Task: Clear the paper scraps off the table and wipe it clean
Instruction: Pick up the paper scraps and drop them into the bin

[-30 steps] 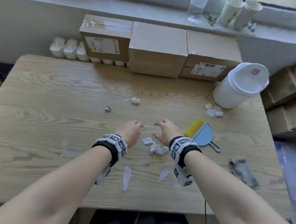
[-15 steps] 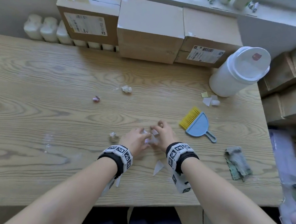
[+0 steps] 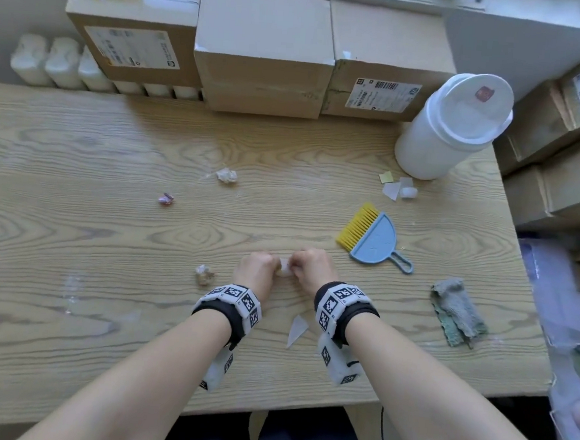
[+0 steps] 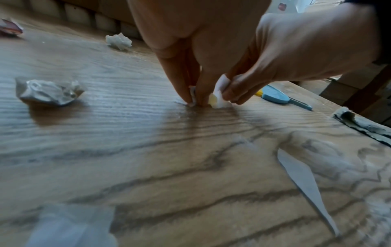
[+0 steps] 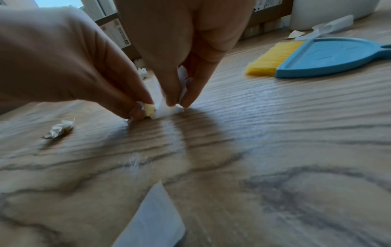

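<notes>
On the wooden table (image 3: pixel 114 159) my left hand (image 3: pixel 261 269) and right hand (image 3: pixel 307 267) meet fingertip to fingertip. Between them they pinch a small bunch of white and yellowish paper scraps (image 3: pixel 284 268), pressed against the tabletop. In the left wrist view my left fingers (image 4: pixel 190 93) and right fingers (image 4: pixel 237 93) squeeze the scraps (image 4: pixel 220 95). Loose scraps lie around: a crumpled ball (image 3: pixel 204 275) just left of my left hand, a white triangle (image 3: pixel 296 330) between my wrists, a crumpled wad (image 3: pixel 226 175), a pink bit (image 3: pixel 166 198), and a few pieces (image 3: pixel 397 188) by the jar.
A blue dustpan (image 3: pixel 379 241) with a yellow brush (image 3: pixel 353 229) lies right of my hands. A grey cloth (image 3: pixel 457 312) sits near the right edge. A white lidded jar (image 3: pixel 453 124) and cardboard boxes (image 3: pixel 262 49) line the back.
My hands, apart a second ago, have come together and drawn the scraps between them into one bunch. The head view has tipped downward.
</notes>
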`<state>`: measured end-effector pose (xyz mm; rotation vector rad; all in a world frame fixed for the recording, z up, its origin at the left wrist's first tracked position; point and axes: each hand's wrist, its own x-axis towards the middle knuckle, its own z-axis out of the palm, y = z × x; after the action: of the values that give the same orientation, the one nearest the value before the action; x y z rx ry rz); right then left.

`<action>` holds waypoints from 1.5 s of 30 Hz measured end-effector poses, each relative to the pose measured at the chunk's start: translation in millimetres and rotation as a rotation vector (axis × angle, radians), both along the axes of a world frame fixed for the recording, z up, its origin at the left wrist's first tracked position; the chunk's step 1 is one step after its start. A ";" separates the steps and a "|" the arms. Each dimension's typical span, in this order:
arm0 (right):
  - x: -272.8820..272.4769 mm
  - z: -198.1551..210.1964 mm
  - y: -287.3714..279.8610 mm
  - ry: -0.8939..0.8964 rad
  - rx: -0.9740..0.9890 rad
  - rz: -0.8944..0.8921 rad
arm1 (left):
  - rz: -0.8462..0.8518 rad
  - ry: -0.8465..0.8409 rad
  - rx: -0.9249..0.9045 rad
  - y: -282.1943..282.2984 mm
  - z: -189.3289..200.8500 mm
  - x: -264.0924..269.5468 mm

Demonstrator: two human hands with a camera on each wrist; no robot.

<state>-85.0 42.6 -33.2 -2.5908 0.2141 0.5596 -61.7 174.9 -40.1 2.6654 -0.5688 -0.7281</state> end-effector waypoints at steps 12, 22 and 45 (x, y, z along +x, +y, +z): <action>39.2 102.3 -111.2 -0.220 0.022 -0.261 | 0.012 -0.181 -0.244 -75.6 95.6 57.2; 85.4 180.3 -245.4 -0.371 -0.066 -0.304 | -0.044 -0.327 -0.424 -221.9 175.1 111.0; 123.5 129.7 -309.2 -0.355 -0.246 -0.004 | -0.024 -0.295 -0.347 -307.0 135.3 146.6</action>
<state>38.5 -266.6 96.5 -2.8708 0.1774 0.0669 84.8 -132.1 95.2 2.4511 -0.7288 -0.2130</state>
